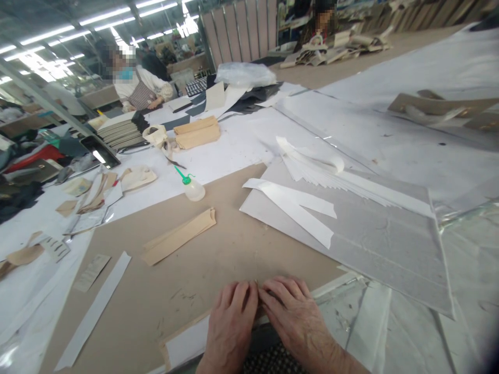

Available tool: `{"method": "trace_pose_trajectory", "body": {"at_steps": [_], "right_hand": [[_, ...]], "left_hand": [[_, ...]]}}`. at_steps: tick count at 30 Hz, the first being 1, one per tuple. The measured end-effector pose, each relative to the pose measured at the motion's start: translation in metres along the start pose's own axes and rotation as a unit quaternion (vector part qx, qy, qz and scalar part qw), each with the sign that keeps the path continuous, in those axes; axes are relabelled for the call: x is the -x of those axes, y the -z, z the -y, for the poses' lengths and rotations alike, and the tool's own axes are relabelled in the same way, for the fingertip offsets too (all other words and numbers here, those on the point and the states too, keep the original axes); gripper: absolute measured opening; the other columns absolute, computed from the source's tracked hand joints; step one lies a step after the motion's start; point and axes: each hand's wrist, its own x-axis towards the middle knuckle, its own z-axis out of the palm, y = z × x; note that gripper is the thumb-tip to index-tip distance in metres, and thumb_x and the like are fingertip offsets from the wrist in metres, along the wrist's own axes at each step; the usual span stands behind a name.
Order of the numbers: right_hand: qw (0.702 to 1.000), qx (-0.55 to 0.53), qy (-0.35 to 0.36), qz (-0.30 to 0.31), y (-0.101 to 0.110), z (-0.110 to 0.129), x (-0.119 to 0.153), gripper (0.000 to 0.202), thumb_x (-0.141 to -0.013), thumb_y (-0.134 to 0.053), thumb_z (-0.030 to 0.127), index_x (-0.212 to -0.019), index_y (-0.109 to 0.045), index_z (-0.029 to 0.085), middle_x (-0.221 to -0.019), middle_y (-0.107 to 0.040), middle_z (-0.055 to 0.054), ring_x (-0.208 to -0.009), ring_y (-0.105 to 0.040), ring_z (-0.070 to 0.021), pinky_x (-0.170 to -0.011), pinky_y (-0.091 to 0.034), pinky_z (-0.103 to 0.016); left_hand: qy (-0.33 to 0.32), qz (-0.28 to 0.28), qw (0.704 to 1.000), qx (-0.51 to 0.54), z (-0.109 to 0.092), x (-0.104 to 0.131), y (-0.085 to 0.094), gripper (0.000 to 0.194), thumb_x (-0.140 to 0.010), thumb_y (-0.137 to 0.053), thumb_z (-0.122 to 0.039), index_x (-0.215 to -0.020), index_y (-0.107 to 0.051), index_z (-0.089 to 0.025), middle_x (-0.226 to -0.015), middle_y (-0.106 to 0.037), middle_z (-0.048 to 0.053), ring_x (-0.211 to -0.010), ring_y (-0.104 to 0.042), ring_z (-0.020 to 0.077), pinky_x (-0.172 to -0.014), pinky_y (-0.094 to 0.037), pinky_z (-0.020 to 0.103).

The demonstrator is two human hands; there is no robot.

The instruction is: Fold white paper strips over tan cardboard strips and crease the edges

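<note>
A tan leather-like strip (167, 345) with a white strip (187, 342) lying on it is at the board's near edge. My left hand (233, 323) covers its right part, fingers bent and pressed together on it. Beside it, my right hand (293, 307) has its fingers curled and pinched at the strip's end, tips close to the left hand's. Most of the held edge is hidden under both hands. Farther up the brown board (234, 234) rests a folded tan strip (180, 236). Left of my hands lie a long white strip (95, 311) and a small grey card (92, 272).
A bottle with a green nozzle (194, 189) stands at the board's far edge. On the right, a grey sheet (374, 249) carries fanned white strips (331, 176) and loose ones (296, 213). Farther off are folded tan pieces (198, 132), a phone (100, 151) and a masked person (140, 88).
</note>
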Motion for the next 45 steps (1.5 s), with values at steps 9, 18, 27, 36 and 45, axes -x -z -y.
{"method": "trace_pose_trajectory", "body": {"at_steps": [9, 18, 27, 36, 45], "right_hand": [[0.999, -0.025, 0.009, 0.02, -0.002, 0.008, -0.005, 0.041, -0.099, -0.04, 0.007, -0.138, -0.052, 0.015, -0.128, -0.064, -0.01, -0.114, -0.053, -0.027, -0.101, -0.037, -0.045], [0.995, 0.074, 0.016, 0.06, -0.005, 0.012, -0.01, 0.051, -0.09, -0.049, 0.004, -0.139, -0.053, 0.017, -0.126, -0.066, -0.008, -0.111, -0.053, -0.0272, -0.099, -0.034, -0.045], [0.982, 0.166, 0.05, 0.074, -0.007, 0.015, -0.012, 0.048, -0.086, -0.061, 0.01, -0.133, -0.059, 0.019, -0.126, -0.066, -0.006, -0.109, -0.054, -0.0274, -0.096, -0.038, -0.045], [0.982, 0.156, 0.068, 0.078, -0.006, 0.013, -0.016, 0.047, -0.089, -0.047, 0.002, -0.133, -0.058, 0.013, -0.125, -0.065, -0.01, -0.109, -0.053, -0.0286, -0.095, -0.039, -0.046], [0.982, 0.161, 0.066, 0.078, -0.006, 0.014, -0.016, 0.049, -0.088, -0.048, 0.0, -0.134, -0.058, 0.012, -0.125, -0.065, -0.01, -0.109, -0.053, -0.029, -0.095, -0.04, -0.046]], "left_hand": [[0.019, -0.03, 0.999, 0.007, -0.007, 0.004, 0.0, 0.036, -0.096, -0.038, -0.01, -0.124, -0.06, -0.01, -0.111, -0.065, 0.011, -0.097, -0.06, 0.0264, -0.08, -0.058, 0.039], [0.129, -0.051, 0.974, 0.18, 0.017, 0.018, 0.008, 0.029, -0.097, -0.046, -0.012, -0.124, -0.057, -0.018, -0.112, -0.064, 0.01, -0.1, -0.061, 0.0209, -0.088, -0.058, 0.035], [0.053, -0.018, 0.996, 0.065, 0.018, 0.031, 0.015, 0.032, -0.099, -0.042, -0.015, -0.126, -0.058, -0.009, -0.106, -0.066, 0.013, -0.093, -0.06, 0.0241, -0.081, -0.06, 0.038], [0.114, 0.002, 0.993, 0.034, 0.049, 0.098, 0.028, 0.031, -0.1, -0.046, -0.019, -0.128, -0.057, -0.015, -0.114, -0.066, 0.01, -0.105, -0.059, 0.0235, -0.091, -0.058, 0.037], [0.149, -0.027, 0.988, 0.032, 0.063, 0.129, 0.042, 0.015, -0.098, -0.054, -0.019, -0.111, -0.061, -0.02, -0.112, -0.066, 0.006, -0.107, -0.057, 0.0233, -0.093, -0.053, 0.039]]}}
